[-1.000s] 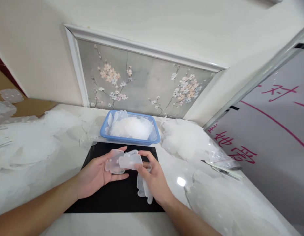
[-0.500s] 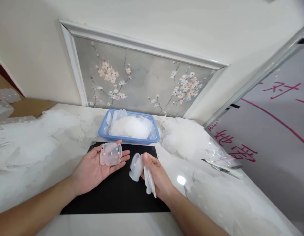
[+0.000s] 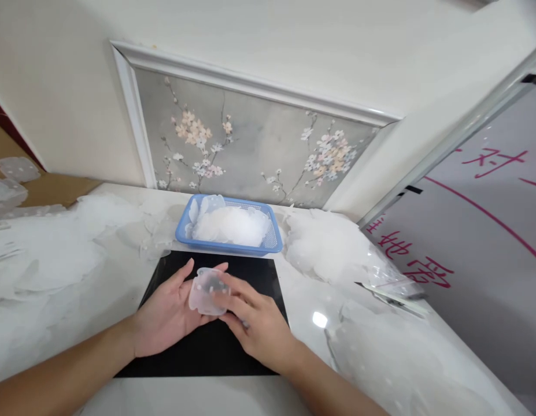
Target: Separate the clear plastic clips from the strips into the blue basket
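Observation:
My left hand is palm up over a black mat, thumb raised. A translucent, frosted plastic piece with a scalloped edge and small bumps rests on its fingers. From the right, my right hand reaches over, its fingertips on the right side of this piece. The right fingers are bent inward. Only a sliver of pale plastic shows beneath them; the rest of what that hand holds is hidden behind it. Just beyond both hands stands a blue plastic basket, heaped with similar translucent pieces.
Loose heaps of translucent pieces cover the white table on the left and right. A clear plastic bag lies at the right, near a whiteboard with red writing. Cardboard stands far left. A framed floral panel borders the back.
My right hand has moved left, bringing its fingers onto the piece in my left hand. The left hand has shifted slightly right and nearer. The pieces fanned in the right hand are now mostly hidden.

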